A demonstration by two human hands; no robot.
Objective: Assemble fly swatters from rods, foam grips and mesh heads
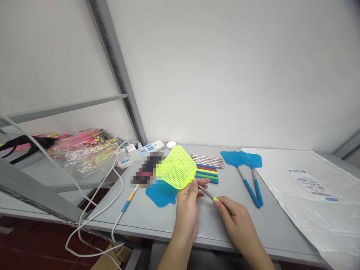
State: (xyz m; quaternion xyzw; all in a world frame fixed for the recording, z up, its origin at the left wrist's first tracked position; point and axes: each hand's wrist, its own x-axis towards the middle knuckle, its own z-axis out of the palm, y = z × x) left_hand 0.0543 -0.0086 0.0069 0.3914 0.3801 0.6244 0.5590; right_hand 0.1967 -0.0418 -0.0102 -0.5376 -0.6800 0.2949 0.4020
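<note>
A fly swatter (180, 167) with a yellow-green perforated head, a thin metal shaft and a yellow-green grip is held between both hands above the table. My left hand (189, 204) pinches it where the head meets the shaft. Around the grip, most of which is hidden, my right hand (234, 217) is closed. Below the swatter lies a loose blue swatter head (161, 194). Behind it are several metal rods (210, 161) and a row of coloured grip tubes (208, 175). Two blue fly swatters (249, 180) rest on the table to the right.
A white plastic sheet (303, 187) with a printed label covers the table's right side. At the left stand a power strip (152, 147), white cables (122, 183) and a metal shelf post (118, 67). Clear bags of colourful items (90, 150) lie beyond the post. A pixelated patch hides something.
</note>
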